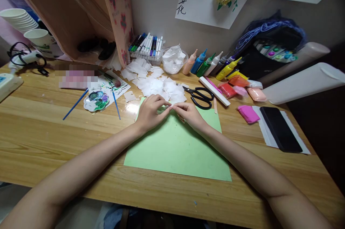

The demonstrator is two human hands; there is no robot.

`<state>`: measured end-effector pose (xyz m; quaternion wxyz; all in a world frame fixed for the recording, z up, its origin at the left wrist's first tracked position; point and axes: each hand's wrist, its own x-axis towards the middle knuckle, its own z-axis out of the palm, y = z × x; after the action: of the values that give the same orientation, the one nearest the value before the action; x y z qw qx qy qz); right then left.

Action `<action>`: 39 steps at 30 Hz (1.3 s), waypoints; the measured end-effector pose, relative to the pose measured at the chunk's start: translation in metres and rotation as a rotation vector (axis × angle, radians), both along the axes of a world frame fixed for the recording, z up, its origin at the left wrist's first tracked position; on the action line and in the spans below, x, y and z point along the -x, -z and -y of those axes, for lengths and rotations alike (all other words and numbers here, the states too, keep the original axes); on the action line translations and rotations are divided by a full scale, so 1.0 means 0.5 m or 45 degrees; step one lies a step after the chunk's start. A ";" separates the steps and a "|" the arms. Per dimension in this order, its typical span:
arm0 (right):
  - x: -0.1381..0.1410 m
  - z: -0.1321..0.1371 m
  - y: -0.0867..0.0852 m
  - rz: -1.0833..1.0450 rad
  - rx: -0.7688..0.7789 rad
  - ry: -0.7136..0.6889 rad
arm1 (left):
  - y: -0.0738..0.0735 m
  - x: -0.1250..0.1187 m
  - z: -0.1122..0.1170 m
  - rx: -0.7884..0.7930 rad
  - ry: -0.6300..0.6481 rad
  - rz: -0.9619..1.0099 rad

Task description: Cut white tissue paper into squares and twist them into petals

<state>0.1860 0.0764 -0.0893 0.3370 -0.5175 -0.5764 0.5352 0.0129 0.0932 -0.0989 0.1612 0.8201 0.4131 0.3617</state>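
My left hand [152, 111] and my right hand [189, 114] meet over the far part of a green sheet of paper [178, 150]. Both are closed, thumbs and fingers pinched together tip to tip. A speck of white shows between the fingertips, too small to name. Just beyond them lies a loose heap of torn white tissue paper [159, 86]. Black-handled scissors [201, 96] rest right of the heap, near my right hand. A wooden stick [215, 106] lies at the sheet's far right corner.
Behind the heap stand a clear bowl of tissue [174, 60], markers [148, 45] and paint bottles [206, 64]. At left are a paint palette [96, 100] and blue brushes [75, 104]. Clay packets [228, 90] and a black phone [280, 129] lie at right.
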 end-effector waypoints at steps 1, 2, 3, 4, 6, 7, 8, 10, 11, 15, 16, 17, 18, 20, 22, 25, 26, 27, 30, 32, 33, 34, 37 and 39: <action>0.000 0.000 0.001 -0.016 -0.001 0.003 | 0.001 0.000 0.000 -0.006 0.006 0.001; 0.000 -0.001 0.002 -0.036 0.002 0.006 | 0.002 0.000 0.000 -0.012 0.012 0.000; 0.000 -0.001 0.003 -0.060 0.008 0.010 | 0.003 0.001 0.000 -0.017 0.016 0.001; 0.000 -0.001 0.004 -0.087 0.017 0.013 | 0.003 0.001 0.001 -0.020 0.023 0.002; 0.000 -0.001 0.007 -0.145 0.039 0.021 | 0.004 0.001 0.000 -0.009 0.030 0.014; 0.001 -0.002 0.008 -0.171 0.050 0.029 | 0.004 0.002 0.000 0.004 0.026 0.029; 0.001 -0.003 0.009 -0.196 0.063 0.039 | 0.004 0.002 -0.001 0.025 0.019 0.050; 0.000 -0.005 0.011 -0.241 0.077 0.084 | 0.002 0.002 -0.003 0.077 -0.001 0.108; 0.000 -0.007 0.013 -0.262 0.075 0.119 | 0.001 0.002 -0.005 0.104 -0.013 0.141; -0.002 -0.012 0.017 -0.309 0.043 0.198 | -0.002 0.004 -0.012 0.202 -0.052 0.231; -0.002 -0.013 0.018 -0.306 0.037 0.190 | -0.003 0.004 -0.014 0.220 -0.057 0.239; -0.002 -0.013 0.019 -0.296 0.029 0.177 | -0.002 0.004 -0.015 0.234 -0.060 0.242; -0.002 -0.013 0.020 -0.283 0.019 0.167 | -0.002 0.005 -0.016 0.245 -0.060 0.243; -0.002 -0.012 0.020 -0.253 -0.002 0.159 | -0.002 0.005 -0.016 0.260 -0.053 0.242; -0.001 -0.012 0.020 -0.224 -0.020 0.156 | -0.001 0.005 -0.015 0.271 -0.040 0.241; 0.000 -0.010 0.017 -0.192 -0.046 0.132 | -0.001 0.005 -0.014 0.274 -0.021 0.238; -0.001 -0.010 0.016 -0.185 -0.051 0.118 | -0.001 0.005 -0.014 0.272 -0.017 0.238; -0.001 -0.010 0.015 -0.177 -0.053 0.103 | -0.001 0.004 -0.014 0.271 -0.015 0.236; -0.002 -0.008 0.015 -0.140 -0.071 0.061 | -0.001 0.004 -0.015 0.276 -0.014 0.225; -0.002 -0.006 0.017 -0.106 -0.099 0.038 | 0.000 0.003 -0.016 0.290 0.010 0.207; -0.001 -0.005 0.018 -0.094 -0.117 0.032 | 0.001 0.002 -0.016 0.302 0.029 0.196; 0.000 -0.004 0.020 -0.086 -0.137 0.035 | 0.003 0.002 -0.017 0.315 0.045 0.189; 0.004 0.002 0.024 -0.066 -0.189 0.084 | 0.006 -0.001 -0.017 0.348 0.033 0.192; 0.007 0.005 0.025 -0.053 -0.211 0.118 | 0.006 -0.001 -0.016 0.373 0.026 0.185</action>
<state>0.1828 0.0739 -0.1019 0.4150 -0.5026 -0.5871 0.4801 0.0136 0.1014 -0.1017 0.3123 0.7637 0.4403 0.3541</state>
